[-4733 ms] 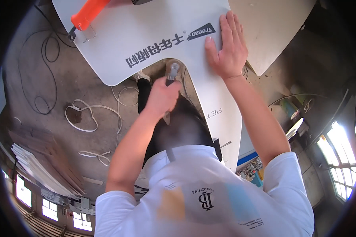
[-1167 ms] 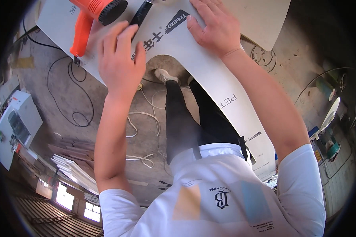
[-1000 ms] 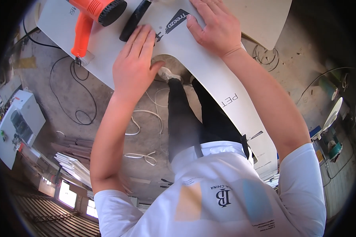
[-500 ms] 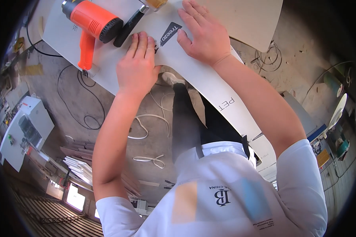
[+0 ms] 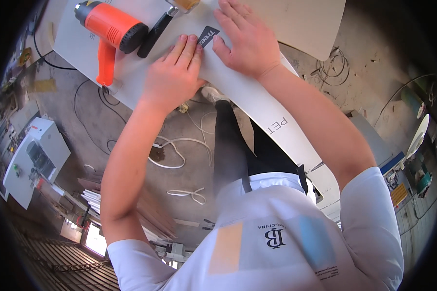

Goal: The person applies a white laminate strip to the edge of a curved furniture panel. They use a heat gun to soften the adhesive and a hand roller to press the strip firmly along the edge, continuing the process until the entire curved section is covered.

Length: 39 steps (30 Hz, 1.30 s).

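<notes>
A white panel with a curved inner edge lies under both my hands. My left hand rests on it, fingers stretched forward and flat, the fingertips at the lower end of a dark printed label. Beyond the label on the right, my right hand lies flat with its thumb apart from the fingers. Neither hand holds anything. Left of my left hand is an orange-red heat gun with a black rear end, lying on its side. A black-handled tool with a metal neck lies between them; its far end is cut off.
An amber-coloured object shows at the top edge. A larger pale board extends at the upper right. Dark cable and white strip offcuts lie on the floor. A white machine stands at left, near stacked boards.
My left hand has slid right and slightly forward, covering part of the dark label. My right hand has shifted a little to the left. The heat gun stays put on the panel.
</notes>
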Motion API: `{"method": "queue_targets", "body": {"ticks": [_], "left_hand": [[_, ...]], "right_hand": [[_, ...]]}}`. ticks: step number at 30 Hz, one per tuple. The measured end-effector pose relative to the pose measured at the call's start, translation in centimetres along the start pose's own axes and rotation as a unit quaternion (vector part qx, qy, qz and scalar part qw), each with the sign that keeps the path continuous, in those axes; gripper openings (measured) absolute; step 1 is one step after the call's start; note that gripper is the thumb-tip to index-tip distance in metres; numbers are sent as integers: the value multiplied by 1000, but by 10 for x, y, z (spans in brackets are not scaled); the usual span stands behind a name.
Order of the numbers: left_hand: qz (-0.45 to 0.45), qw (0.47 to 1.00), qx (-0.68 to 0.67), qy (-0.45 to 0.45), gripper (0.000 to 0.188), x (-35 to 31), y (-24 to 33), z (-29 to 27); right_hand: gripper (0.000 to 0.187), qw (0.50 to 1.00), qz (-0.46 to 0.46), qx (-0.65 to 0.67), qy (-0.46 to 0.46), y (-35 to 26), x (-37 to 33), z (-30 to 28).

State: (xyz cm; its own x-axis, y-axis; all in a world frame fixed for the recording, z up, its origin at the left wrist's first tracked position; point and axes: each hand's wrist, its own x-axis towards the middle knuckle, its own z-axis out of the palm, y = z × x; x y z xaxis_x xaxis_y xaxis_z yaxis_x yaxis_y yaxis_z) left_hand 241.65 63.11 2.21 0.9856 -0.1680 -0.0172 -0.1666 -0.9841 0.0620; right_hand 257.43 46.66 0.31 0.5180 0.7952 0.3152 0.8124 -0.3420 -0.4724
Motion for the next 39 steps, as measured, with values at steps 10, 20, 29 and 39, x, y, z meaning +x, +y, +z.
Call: {"method": "queue_targets", "body": {"ticks": [10,20,29,39], "left_hand": [[47,997,56,-17,81,12,10,0],[97,993,62,-4,45,13,-2,1],[29,999,21,4,71,-9,-5,5],[23,997,29,63,57,3,14,9]], "right_hand": [[51,1000,4,-8,0,0,-2,3],[51,1000,1,-7,-1,0,-1,3],[52,1000,-5,-11,3,-3,1,-1],[55,1000,6,7,4,0,1,1]]}}
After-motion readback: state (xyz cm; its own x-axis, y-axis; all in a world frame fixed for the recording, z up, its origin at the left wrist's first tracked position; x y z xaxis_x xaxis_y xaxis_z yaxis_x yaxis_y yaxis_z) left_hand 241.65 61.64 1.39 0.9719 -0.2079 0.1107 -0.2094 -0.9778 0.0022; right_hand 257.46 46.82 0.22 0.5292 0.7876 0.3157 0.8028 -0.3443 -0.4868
